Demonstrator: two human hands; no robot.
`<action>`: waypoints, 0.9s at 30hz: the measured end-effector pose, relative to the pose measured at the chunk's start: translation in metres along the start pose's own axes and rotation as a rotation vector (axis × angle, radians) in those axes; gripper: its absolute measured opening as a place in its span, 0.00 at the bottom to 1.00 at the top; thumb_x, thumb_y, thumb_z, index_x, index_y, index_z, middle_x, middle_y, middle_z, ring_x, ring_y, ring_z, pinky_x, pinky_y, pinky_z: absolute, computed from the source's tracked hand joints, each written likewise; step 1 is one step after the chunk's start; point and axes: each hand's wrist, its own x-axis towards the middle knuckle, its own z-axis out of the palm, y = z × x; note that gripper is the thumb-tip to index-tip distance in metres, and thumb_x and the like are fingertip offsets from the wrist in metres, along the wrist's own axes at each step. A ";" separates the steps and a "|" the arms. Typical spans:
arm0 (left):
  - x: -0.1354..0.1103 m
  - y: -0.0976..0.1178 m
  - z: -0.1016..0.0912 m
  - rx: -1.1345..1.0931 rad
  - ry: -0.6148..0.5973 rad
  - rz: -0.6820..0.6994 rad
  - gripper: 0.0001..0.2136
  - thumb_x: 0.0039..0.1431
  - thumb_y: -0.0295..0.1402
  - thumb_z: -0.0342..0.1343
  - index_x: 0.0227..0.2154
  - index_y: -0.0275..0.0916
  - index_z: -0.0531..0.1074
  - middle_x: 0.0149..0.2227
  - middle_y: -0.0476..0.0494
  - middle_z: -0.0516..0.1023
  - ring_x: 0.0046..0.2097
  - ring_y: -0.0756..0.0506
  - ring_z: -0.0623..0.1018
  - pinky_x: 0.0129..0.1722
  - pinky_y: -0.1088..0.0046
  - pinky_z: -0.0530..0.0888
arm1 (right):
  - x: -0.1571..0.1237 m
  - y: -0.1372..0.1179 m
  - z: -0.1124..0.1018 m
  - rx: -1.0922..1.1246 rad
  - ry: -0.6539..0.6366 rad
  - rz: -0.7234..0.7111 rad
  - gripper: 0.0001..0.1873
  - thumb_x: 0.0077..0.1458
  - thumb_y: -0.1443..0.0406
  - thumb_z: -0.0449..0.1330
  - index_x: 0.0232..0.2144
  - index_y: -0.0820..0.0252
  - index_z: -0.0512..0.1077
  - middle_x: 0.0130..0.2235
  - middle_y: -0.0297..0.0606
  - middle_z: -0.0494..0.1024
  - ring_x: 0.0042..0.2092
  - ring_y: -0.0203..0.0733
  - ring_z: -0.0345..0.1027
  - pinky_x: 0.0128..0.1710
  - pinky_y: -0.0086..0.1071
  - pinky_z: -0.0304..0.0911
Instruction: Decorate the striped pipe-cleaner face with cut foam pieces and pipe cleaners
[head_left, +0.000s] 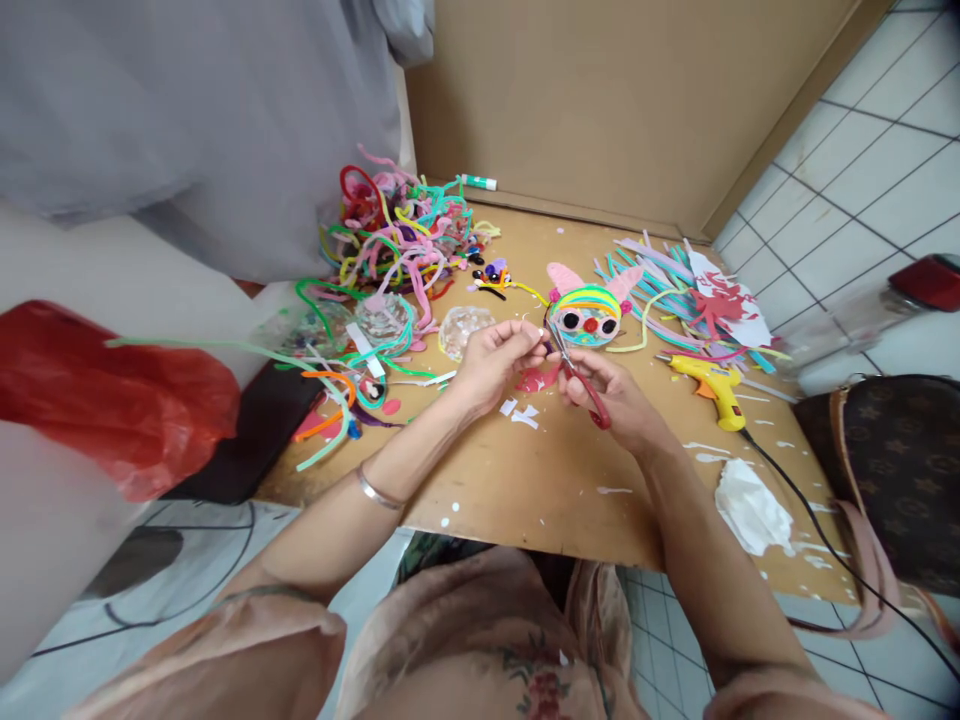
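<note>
Creased shirt point(465, 625), left grip point(496, 362) — pinching white scrap point(541, 333), right grip point(613, 392) — holding red-handled scissors point(598, 408)

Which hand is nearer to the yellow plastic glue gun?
Right. The right hand, holding red-handled metal scissors, is left of the yellow plastic glue gun; the left hand is farther left.

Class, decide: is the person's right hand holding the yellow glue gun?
No, the right hand holds red-handled scissors; the glue gun lies on the table.
</note>
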 end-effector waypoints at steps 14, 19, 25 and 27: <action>-0.005 0.008 0.007 0.049 -0.015 -0.114 0.05 0.51 0.26 0.63 0.25 0.32 0.73 0.23 0.49 0.76 0.26 0.55 0.75 0.32 0.79 0.72 | -0.001 0.001 -0.004 0.085 -0.078 0.026 0.31 0.47 0.43 0.67 0.42 0.63 0.77 0.23 0.27 0.65 0.24 0.30 0.54 0.25 0.27 0.53; -0.005 0.006 0.006 0.061 -0.011 -0.130 0.04 0.52 0.26 0.62 0.26 0.32 0.72 0.23 0.49 0.77 0.26 0.55 0.76 0.33 0.79 0.74 | -0.001 0.002 -0.005 0.090 -0.058 0.045 0.31 0.45 0.44 0.68 0.42 0.62 0.78 0.22 0.26 0.63 0.23 0.29 0.53 0.23 0.27 0.52; -0.006 0.009 0.005 0.084 -0.029 -0.160 0.04 0.53 0.25 0.61 0.25 0.32 0.72 0.24 0.49 0.77 0.26 0.55 0.77 0.32 0.80 0.74 | -0.001 0.002 -0.007 0.087 -0.054 0.093 0.30 0.43 0.46 0.69 0.41 0.62 0.78 0.22 0.26 0.62 0.22 0.28 0.51 0.22 0.27 0.50; -0.006 0.010 0.005 0.077 -0.043 -0.172 0.04 0.53 0.24 0.61 0.25 0.32 0.72 0.23 0.49 0.77 0.26 0.55 0.78 0.32 0.81 0.75 | -0.001 0.001 -0.008 0.086 -0.052 0.096 0.30 0.43 0.46 0.70 0.41 0.63 0.78 0.22 0.26 0.62 0.22 0.28 0.51 0.22 0.27 0.50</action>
